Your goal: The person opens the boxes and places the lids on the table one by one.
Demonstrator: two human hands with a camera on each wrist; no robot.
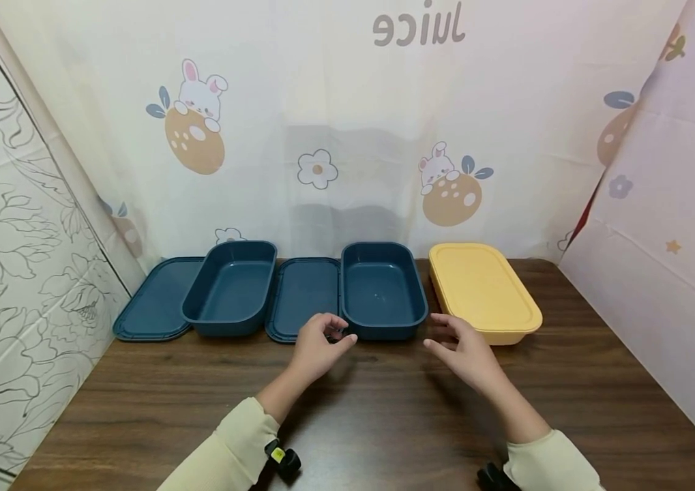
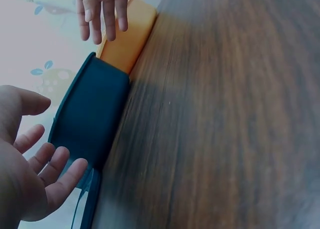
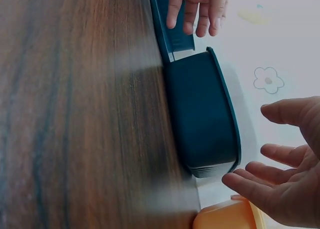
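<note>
Along the back of the wooden tabletop (image 1: 378, 429) stand, from left to right, a blue lid (image 1: 157, 300), an open blue box (image 1: 233, 290), a second blue lid (image 1: 305, 293), a second blue box (image 1: 379, 290), also open, and a yellow box (image 1: 485, 286) with its cover on. Left hand (image 1: 321, 344) and right hand (image 1: 464, 351) are well apart, both empty, fingers loosely bent, near the second blue box's front corners.

Pale printed fabric curtain (image 1: 353, 95): soft shadows near twelve o'clock in my bright head view.
Dark brown wood-grain table (image 1: 378, 423): I get faint glare toward six.
Wrist views: dimmer, softer; curtain washed out, ten o'clock left, two right.
</note>
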